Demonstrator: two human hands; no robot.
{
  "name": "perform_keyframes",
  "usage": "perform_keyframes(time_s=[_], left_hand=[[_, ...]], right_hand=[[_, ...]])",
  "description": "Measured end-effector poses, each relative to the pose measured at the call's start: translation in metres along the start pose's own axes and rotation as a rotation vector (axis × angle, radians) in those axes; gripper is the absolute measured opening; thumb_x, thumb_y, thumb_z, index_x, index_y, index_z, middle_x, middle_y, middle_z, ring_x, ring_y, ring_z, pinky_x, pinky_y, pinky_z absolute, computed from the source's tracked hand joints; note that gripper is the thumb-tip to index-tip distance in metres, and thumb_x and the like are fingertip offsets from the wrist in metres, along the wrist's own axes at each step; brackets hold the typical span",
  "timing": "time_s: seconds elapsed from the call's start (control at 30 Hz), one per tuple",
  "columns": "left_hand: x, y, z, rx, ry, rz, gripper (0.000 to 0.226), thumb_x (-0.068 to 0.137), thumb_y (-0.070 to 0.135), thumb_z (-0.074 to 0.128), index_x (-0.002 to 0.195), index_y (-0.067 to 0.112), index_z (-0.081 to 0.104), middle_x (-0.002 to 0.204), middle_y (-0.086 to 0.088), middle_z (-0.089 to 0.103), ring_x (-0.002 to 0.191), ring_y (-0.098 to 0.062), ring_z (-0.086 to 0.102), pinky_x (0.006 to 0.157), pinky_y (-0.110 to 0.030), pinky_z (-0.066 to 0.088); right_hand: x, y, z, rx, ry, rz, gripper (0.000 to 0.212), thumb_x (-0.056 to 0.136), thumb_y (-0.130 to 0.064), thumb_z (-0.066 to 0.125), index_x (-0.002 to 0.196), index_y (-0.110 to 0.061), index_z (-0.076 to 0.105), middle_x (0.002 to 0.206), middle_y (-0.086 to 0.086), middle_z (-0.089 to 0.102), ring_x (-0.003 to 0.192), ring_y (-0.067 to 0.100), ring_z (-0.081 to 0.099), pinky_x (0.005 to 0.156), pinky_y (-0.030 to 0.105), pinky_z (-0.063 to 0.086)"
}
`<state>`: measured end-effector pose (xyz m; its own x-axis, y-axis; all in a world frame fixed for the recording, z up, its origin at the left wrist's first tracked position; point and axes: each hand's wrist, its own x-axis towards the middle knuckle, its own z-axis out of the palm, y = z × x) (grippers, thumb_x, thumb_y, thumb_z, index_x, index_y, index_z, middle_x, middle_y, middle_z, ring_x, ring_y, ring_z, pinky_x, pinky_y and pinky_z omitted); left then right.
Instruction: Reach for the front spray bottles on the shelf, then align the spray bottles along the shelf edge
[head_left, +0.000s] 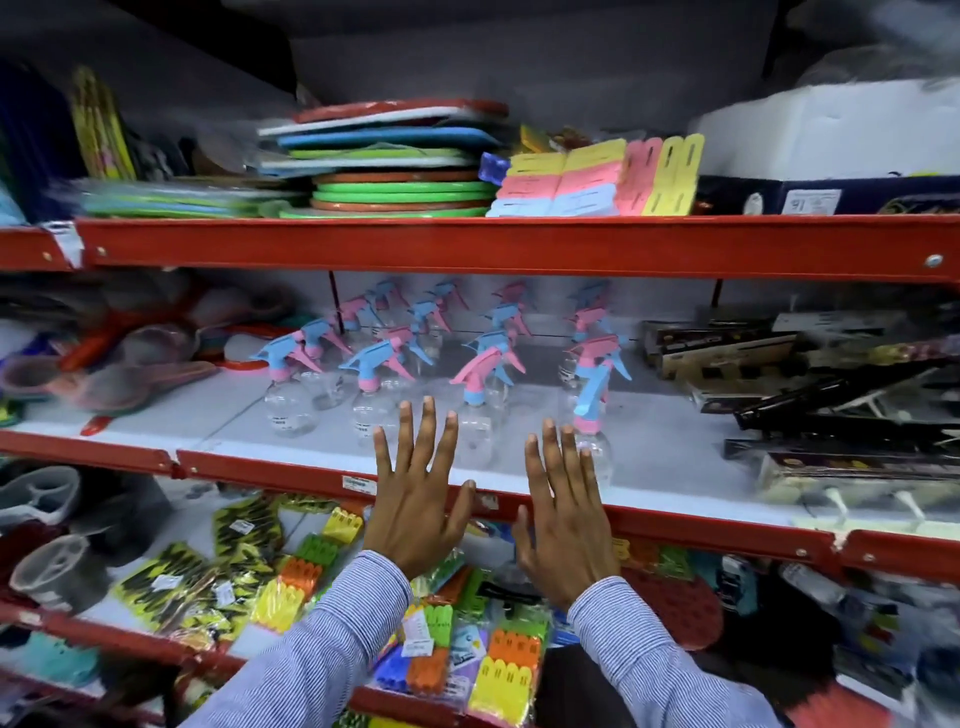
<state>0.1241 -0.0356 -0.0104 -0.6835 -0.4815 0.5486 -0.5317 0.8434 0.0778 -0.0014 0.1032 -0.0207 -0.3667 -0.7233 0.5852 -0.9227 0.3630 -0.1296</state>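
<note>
before two hands (488, 512), spray bottles (470, 374)

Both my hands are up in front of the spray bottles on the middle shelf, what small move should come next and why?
Probably ease the right hand forward to the nearest spray bottle. Both hands are open with straight fingers and hold nothing; the left hand hovers before the shelf edge. That pink-and-blue-topped bottle stands right behind the right hand's fingertips, at the front of the row, so it looks the shortest reach.

The person wears a long-sleeved shirt in fine blue-and-white stripes; the left sleeve (332, 639) and right sleeve (654, 660) end in plain cuffs at the wrists. Both hands are bare, without rings.
</note>
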Motion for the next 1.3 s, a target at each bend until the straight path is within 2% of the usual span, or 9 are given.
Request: perform_keyframes(time_s=[0.17,0.37,0.53,0.7,0.77,0.83,0.93,1.2,1.3], left_hand=[[0.01,-0.041,0.004,0.002,-0.04,0.034,0.075,0.094,0.049,0.031,0.154,0.015,0.002,0.165,-0.011,-0.008,0.152,-0.028,-0.014,0.123,-0.058,0.001],[0.029,-0.074,0.031,-0.273,-0.15,0.126,0.076,0.094,0.05,0.023,0.154,0.013,-0.004,0.165,-0.006,-0.011,0.152,-0.019,-0.016,0.126,-0.042,0.0],[0.045,-0.076,0.032,-0.66,-0.292,0.011,0.072,0.097,0.034,0.042,0.154,0.011,0.003,0.165,-0.008,0.003,0.153,-0.021,0.005,0.123,-0.031,0.008],[0.059,-0.067,0.024,-0.856,-0.388,-0.164,0.066,0.095,0.016,0.051,0.152,0.009,0.02,0.16,-0.009,0.027,0.146,-0.023,0.031,0.112,-0.021,0.025],[0.06,-0.066,0.025,-0.874,-0.408,-0.179,0.062,0.093,0.016,0.051,0.151,0.013,0.027,0.155,-0.008,0.038,0.134,-0.021,0.047,0.103,-0.015,0.03],[0.062,-0.069,0.029,-0.902,-0.417,-0.199,0.062,0.089,0.021,0.05,0.148,0.019,0.034,0.148,-0.008,0.05,0.125,-0.019,0.055,0.105,-0.023,0.04],[0.06,-0.072,0.033,-0.965,-0.4,-0.239,0.066,0.08,0.03,0.047,0.145,0.022,0.04,0.142,-0.008,0.057,0.13,-0.017,0.055,0.111,-0.041,0.045],[0.04,-0.065,0.018,-0.96,-0.333,-0.239,0.06,0.08,0.025,0.046,0.139,0.017,0.048,0.133,-0.002,0.062,0.121,-0.018,0.06,0.108,-0.043,0.047],[0.034,-0.066,0.016,-0.935,-0.339,-0.207,0.063,0.081,0.026,0.046,0.144,0.018,0.042,0.143,-0.003,0.055,0.132,-0.019,0.053,0.112,-0.046,0.043]], right_hand=[[0.03,-0.028,0.029,0.028,-0.029,-0.016,0.073,0.087,-0.027,0.042,0.148,-0.013,0.005,0.16,0.008,0.0,0.147,0.023,-0.006,0.118,0.044,0.009],[0.059,-0.044,0.058,0.217,-0.054,0.243,0.071,0.091,-0.028,0.037,0.148,-0.015,-0.003,0.159,0.003,-0.007,0.147,0.015,-0.006,0.121,0.033,0.011],[0.081,-0.044,0.053,0.49,-0.163,0.516,0.066,0.094,-0.021,0.042,0.149,-0.015,0.007,0.155,0.01,0.024,0.134,0.03,0.04,0.104,0.029,0.035],[0.092,-0.04,0.051,0.655,-0.18,0.65,0.058,0.092,-0.012,0.041,0.147,-0.019,0.023,0.145,0.015,0.044,0.122,0.032,0.052,0.101,0.035,0.041],[0.092,-0.038,0.05,0.664,-0.218,0.617,0.057,0.09,-0.009,0.041,0.145,-0.019,0.029,0.148,0.01,0.041,0.127,0.025,0.05,0.102,0.028,0.038],[0.092,-0.039,0.049,0.692,-0.207,0.593,0.053,0.09,-0.004,0.04,0.141,-0.016,0.036,0.144,0.009,0.045,0.128,0.02,0.049,0.101,0.022,0.036],[0.088,-0.039,0.046,0.709,-0.166,0.581,0.048,0.09,-0.004,0.04,0.136,-0.016,0.044,0.137,0.007,0.054,0.123,0.02,0.053,0.1,0.023,0.037],[0.069,-0.041,0.042,0.7,-0.117,0.518,0.044,0.091,-0.006,0.042,0.135,-0.012,0.046,0.135,0.008,0.056,0.121,0.018,0.055,0.106,0.028,0.04],[0.064,-0.042,0.043,0.664,-0.141,0.511,0.049,0.091,-0.01,0.043,0.14,-0.014,0.038,0.139,0.01,0.052,0.122,0.02,0.055,0.105,0.03,0.042]])
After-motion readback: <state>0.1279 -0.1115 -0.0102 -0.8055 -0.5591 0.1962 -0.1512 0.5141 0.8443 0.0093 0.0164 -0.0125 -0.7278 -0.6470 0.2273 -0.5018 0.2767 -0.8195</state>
